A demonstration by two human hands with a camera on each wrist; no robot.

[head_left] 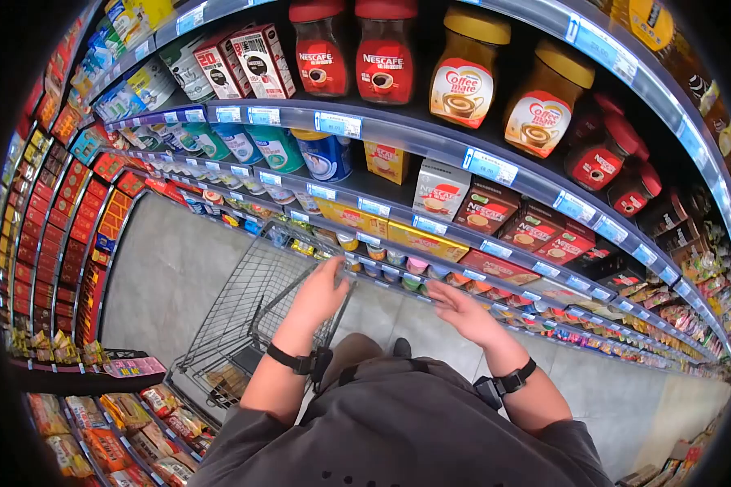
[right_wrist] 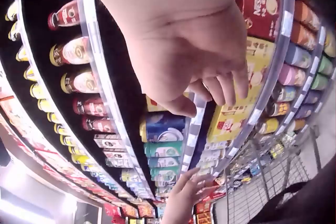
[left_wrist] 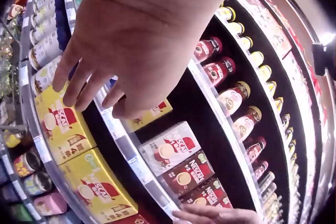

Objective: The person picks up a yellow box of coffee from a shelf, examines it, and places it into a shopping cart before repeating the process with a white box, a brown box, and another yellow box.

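Note:
My left hand is held in the air over the shopping cart, its fingers extended and nothing in them. To its right, my right hand hovers before the lower shelves, also empty with loosely straight fingers. The left wrist view has the left hand in front of yellow Nescafe boxes. Beside these stand a white Nescafe box and brown ones. In the right wrist view, the right hand overlaps yellow boxes on a shelf.
Curved in this view, the shelving runs across the front, with Nescafe jars, Coffee-mate jars and blue and teal cans. Red packages fill racks at the left. Bagged snacks lie at the lower left. Grey floor shows beyond the cart.

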